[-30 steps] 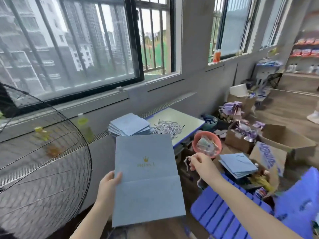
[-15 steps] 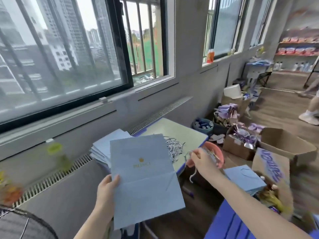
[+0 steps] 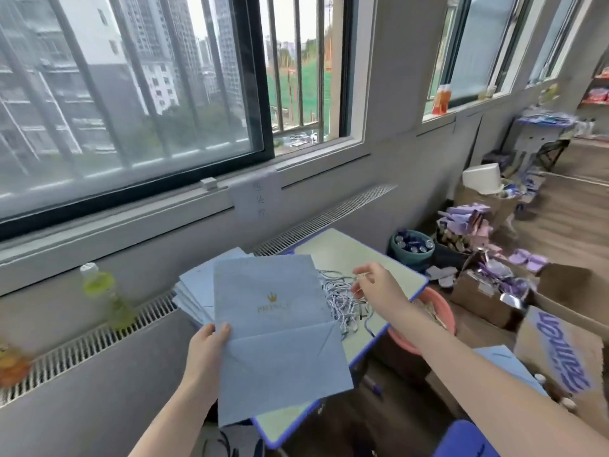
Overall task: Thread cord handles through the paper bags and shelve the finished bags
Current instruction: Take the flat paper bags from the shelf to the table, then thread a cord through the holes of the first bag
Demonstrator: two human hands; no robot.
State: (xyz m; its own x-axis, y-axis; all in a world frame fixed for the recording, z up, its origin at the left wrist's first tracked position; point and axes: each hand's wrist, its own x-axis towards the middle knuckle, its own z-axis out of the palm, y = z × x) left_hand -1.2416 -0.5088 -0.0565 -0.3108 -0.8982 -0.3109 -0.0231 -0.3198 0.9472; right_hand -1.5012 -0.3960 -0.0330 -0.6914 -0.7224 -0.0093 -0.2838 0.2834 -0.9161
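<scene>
Holding 1 flat blue paper bag (image 3: 280, 328) by its edge, left hand (image 3: 206, 349) pinching.
Right hand (image 3: 379, 286), fingers loosely curled, pinches a cord (image 3: 361, 293) above the cord pile (image 3: 339, 301) on the table (image 3: 349, 252).

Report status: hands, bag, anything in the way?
Left hand holds the flat paper bag by its edge. Right hand over the cord pile on the table, fingers loosely curled; grip unclear. No cord visibly threaded. Nothing blocking.

Stockroom: stock-filled cartons (image 3: 487, 298), goods shelves (image 3: 598, 94).
</scene>
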